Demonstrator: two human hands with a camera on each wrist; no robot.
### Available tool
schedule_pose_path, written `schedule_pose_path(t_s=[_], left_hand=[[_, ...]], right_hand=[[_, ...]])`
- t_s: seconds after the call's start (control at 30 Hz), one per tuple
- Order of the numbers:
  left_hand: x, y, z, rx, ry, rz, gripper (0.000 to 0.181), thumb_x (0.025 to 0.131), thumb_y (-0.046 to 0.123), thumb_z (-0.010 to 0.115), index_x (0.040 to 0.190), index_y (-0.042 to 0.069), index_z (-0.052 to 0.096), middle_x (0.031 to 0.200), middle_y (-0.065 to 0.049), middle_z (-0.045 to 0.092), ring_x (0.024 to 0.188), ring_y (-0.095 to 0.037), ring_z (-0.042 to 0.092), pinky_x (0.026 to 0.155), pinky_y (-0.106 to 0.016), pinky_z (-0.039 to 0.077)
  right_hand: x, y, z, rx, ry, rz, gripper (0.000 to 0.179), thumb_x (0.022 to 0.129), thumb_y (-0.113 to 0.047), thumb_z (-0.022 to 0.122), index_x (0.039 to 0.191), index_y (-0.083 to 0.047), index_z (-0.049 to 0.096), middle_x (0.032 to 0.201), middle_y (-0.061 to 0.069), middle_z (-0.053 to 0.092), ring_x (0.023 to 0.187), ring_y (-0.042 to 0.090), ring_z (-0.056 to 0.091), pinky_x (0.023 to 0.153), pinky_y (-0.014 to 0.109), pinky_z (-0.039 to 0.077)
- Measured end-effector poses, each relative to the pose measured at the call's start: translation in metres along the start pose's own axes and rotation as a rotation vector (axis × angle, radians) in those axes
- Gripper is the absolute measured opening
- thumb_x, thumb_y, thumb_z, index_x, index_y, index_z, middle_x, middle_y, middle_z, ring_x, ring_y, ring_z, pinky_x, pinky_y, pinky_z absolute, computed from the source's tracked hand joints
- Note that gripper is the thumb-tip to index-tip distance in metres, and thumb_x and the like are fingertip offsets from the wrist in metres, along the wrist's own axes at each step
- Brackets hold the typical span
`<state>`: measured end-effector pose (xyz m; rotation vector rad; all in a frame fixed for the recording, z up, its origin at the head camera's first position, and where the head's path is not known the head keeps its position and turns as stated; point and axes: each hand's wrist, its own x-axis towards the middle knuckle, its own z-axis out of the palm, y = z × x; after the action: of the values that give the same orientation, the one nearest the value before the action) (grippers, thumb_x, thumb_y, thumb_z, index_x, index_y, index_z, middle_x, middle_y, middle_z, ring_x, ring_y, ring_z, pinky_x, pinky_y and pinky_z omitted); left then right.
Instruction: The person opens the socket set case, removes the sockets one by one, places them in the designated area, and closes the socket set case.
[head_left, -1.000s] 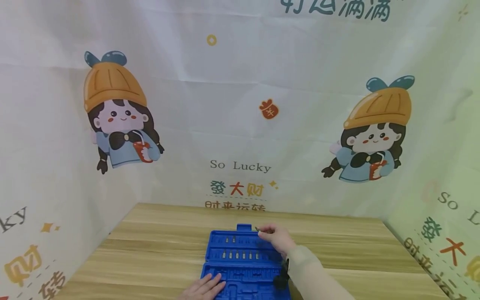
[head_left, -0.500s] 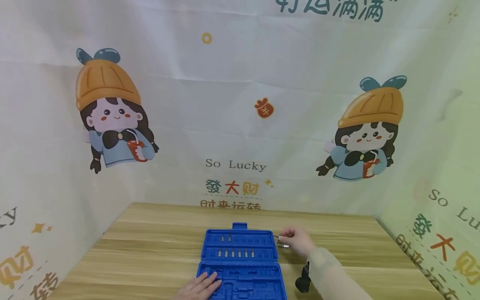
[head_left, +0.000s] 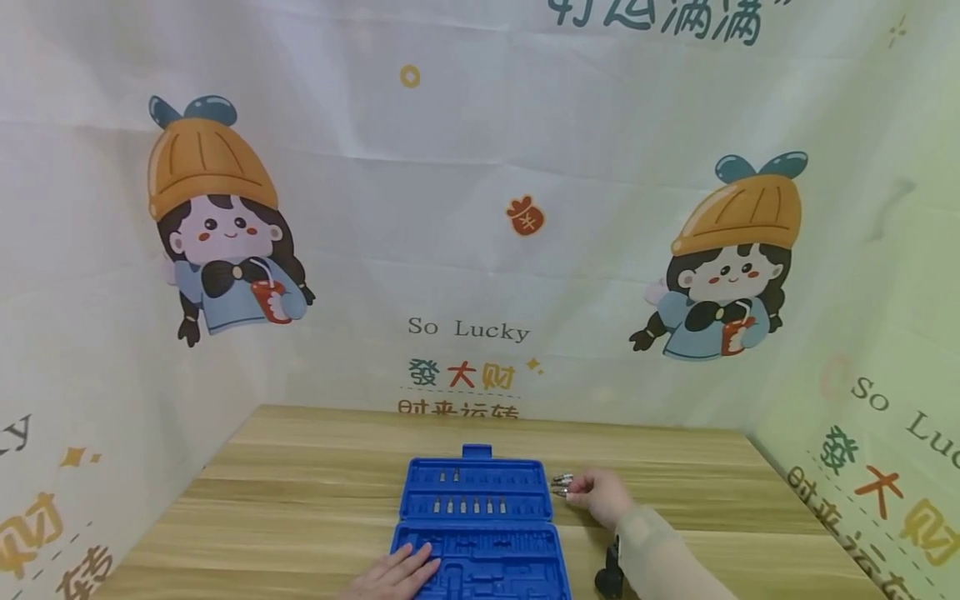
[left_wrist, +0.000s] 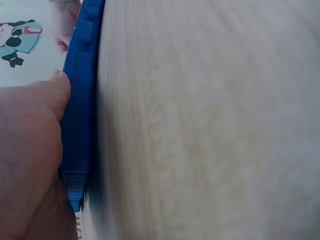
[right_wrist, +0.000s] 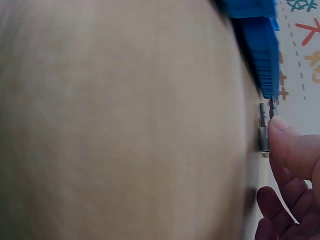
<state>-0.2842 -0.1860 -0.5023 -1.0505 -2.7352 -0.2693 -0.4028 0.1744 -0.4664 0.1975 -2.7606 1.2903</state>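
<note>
An open blue bit case [head_left: 551,542] lies on the wooden table, seen in the head view. Two rows of small metal screwdriver bits [head_left: 463,505] sit in its far half. My left hand [head_left: 396,573] rests on the near half, fingers extended over its left side. To the right of the case, my right hand [head_left: 606,497] pinches a small metal screwdriver bit [right_wrist: 272,106] between thumb and finger, low over the table. Right beside that bit, loose metal bits [right_wrist: 264,127] lie on the tabletop.
The case's latch tab [head_left: 477,451] points toward the back of the table [head_left: 322,450]. A printed cloth [head_left: 480,275] hangs behind and along both sides. A black device [head_left: 611,575] sits at the right wrist.
My right hand has moved from over the case's far right corner to the table at its right, carrying the bit down beside the loose ones. The left hand stays on the case.
</note>
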Motion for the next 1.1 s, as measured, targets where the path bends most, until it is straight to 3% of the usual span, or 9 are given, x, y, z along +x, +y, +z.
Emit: schedule_pose_path(t_s=[0.47,0.73,1.1], left_hand=[[0.0031,-0.0008,-0.0048,-0.077,-0.093,-0.030,0.068,0.096,0.061,0.039,0.144,0.014,0.047,0.148,-0.006,0.043,0.133,-0.032,0.042,0.100,-0.045,0.042],[0.0029,-0.0010,-0.0071,-0.088,-0.109,-0.033,0.069,0.096,0.061,0.039,0.144,0.013,0.046,0.148,-0.007,0.043,0.134,-0.032,0.041,0.101,-0.045,0.041],[0.0032,-0.0025,-0.0072,-0.094,-0.124,-0.022,0.068,0.097,0.061,0.038,0.146,0.014,0.044,0.149,-0.007,0.042,0.135,-0.031,0.040,0.102,-0.045,0.040]], right_hand=[[-0.0015,-0.0031,0.0065,-0.036,0.057,-0.032,0.015,0.078,0.002,0.074,0.076,-0.002,0.060,0.071,-0.001,0.056,0.066,0.013,0.049,0.063,0.030,0.041],[-0.0006,-0.0037,0.0080,-0.065,0.064,-0.070,0.018,0.076,0.001,0.076,0.076,-0.003,0.059,0.071,-0.001,0.056,0.066,0.013,0.049,0.062,0.030,0.041],[0.0034,-0.0077,0.0033,-0.027,0.022,0.010,0.017,0.078,0.001,0.075,0.077,-0.004,0.058,0.074,0.002,0.056,0.067,0.017,0.049,0.060,0.029,0.039]])
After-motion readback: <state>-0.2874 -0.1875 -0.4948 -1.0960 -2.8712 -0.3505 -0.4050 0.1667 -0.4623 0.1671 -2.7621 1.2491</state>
